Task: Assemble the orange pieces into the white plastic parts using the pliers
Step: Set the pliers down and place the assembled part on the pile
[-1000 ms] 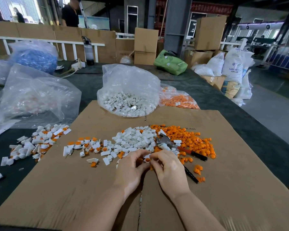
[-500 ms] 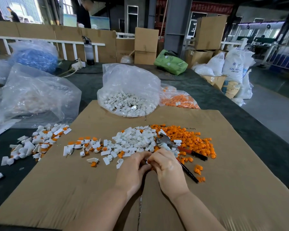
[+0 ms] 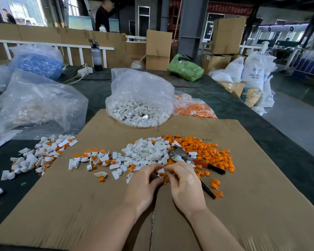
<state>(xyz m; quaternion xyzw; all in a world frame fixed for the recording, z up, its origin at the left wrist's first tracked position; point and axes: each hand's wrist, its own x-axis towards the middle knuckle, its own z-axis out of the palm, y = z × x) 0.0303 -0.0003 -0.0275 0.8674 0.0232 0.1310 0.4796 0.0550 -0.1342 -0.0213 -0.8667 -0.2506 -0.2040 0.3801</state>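
My left hand [image 3: 143, 185] and my right hand [image 3: 185, 185] meet over the cardboard sheet [image 3: 80, 205]. Between their fingertips they pinch one small white plastic part with an orange piece [image 3: 161, 173] in it. Just beyond lies a heap of loose white parts [image 3: 147, 151], and to its right a heap of orange pieces [image 3: 203, 149]. The pliers [image 3: 188, 158], with red and black handles, lie untouched on these heaps, right of my hands. White parts fitted with orange pieces [image 3: 96, 158] are strewn to the left.
A clear bag of white parts [image 3: 140, 105] and a bag of orange pieces [image 3: 194, 107] stand at the sheet's far edge. More finished parts [image 3: 42, 153] lie off its left edge, before a big clear bag [image 3: 34, 102]. Sacks and boxes stand at the right.
Both hands have stayed together over the same spot, working the small part between their fingertips; the part with its orange piece now shows between them. A person in the background has walked right.
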